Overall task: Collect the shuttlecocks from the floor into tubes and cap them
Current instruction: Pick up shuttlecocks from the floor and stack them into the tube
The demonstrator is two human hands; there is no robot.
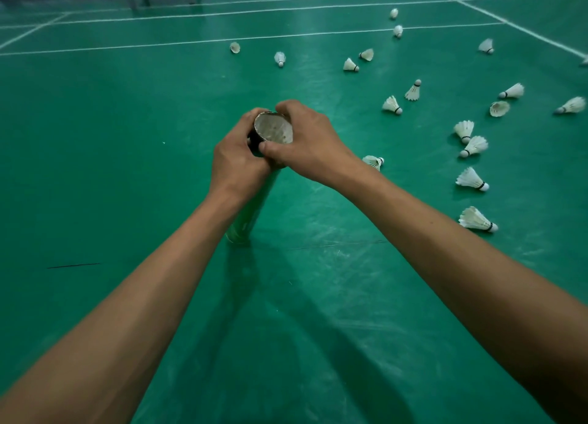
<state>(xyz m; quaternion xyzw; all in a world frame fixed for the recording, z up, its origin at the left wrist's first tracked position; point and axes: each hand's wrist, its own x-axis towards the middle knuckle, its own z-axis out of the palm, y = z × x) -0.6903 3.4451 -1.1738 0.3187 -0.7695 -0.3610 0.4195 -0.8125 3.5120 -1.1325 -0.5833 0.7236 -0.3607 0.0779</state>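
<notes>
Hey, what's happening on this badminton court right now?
A person is holding a green shuttlecock tube that stands on the court floor. The left hand grips it near the top, and the right hand curls around its open mouth. The white feathers of a shuttlecock show inside, and no cap is on. Many loose shuttlecocks lie scattered to the right.

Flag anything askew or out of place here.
The tube leans, its top right of its base, gripped by the left hand and right hand; it is uncapped, feathers showing at its mouth. Shuttlecocks lie scattered over the floor at right.
</notes>
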